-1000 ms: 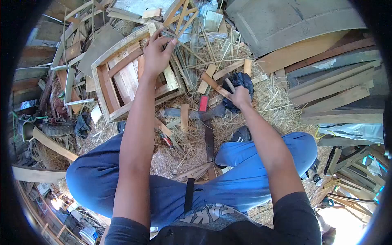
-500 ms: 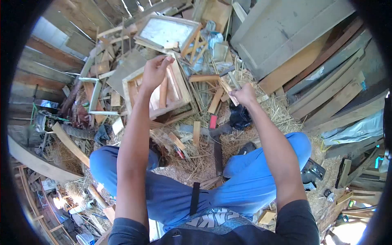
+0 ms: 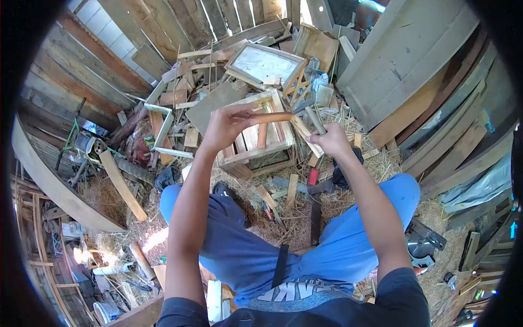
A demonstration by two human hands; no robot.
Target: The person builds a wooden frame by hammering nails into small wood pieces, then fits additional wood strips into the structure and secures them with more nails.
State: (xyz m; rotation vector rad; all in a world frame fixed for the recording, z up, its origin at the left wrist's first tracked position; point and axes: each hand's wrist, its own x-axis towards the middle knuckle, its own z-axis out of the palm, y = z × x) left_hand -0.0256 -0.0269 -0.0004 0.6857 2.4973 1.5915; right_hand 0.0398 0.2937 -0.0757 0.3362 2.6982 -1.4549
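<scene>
My left hand (image 3: pixel 224 128) is closed on the left end of a reddish-brown wooden piece (image 3: pixel 272 117), held out in front of me. In my right hand (image 3: pixel 331 139) are a hammer (image 3: pixel 316 120), its head at the upper left, and a pale wooden strip (image 3: pixel 305 131) slanting beside it. The brown piece meets the top of the pale strip at an angle, close to the hammer head. Beneath the hands lies a box-like wooden frame (image 3: pixel 231 159) with slats inside.
A glass-paned frame (image 3: pixel 267 64) lies at the back. Large grey panels (image 3: pixel 400 65) lean at the right. A pale green frame (image 3: pixel 170 122), wood scraps and straw cover the floor. A circular saw (image 3: pixel 422 242) sits right of my knee.
My left hand has gone from empty to gripping the brown piece's left end. The view has shifted, so the surroundings appear further right and lower.
</scene>
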